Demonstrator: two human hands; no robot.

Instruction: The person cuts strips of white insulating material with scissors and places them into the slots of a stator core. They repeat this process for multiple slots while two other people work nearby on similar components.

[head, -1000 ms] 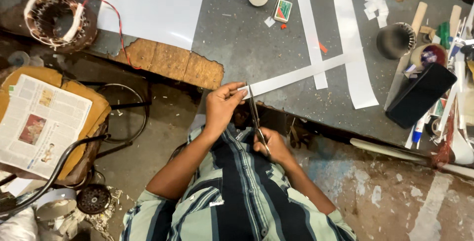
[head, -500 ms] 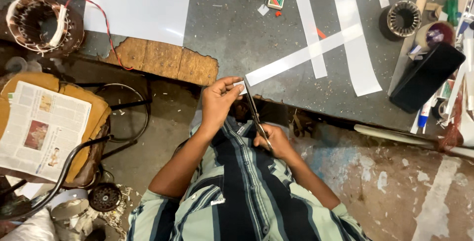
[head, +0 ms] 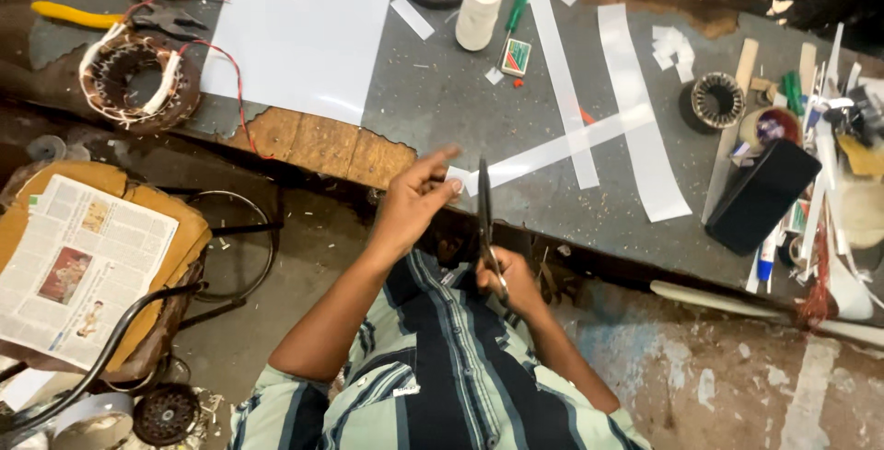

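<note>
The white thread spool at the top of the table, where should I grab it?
Grip the white thread spool around its wound middle, coming from above or the side. It stands upright and round, with open table on its left; a green-handled tool lies close on its right.

A single head-worn camera is looking almost straight down from above the person, taking in the striped shirt (head: pixel 442 385) at the bottom edge and both forearms reaching up the frame. It is facing a grey, worn workbench top (head: pixel 442 91) filling the upper half, with the concrete floor (head: pixel 718 367) showing below. It is sitting fairly high, giving a wide view; no second view is sharing the scene.
</note>
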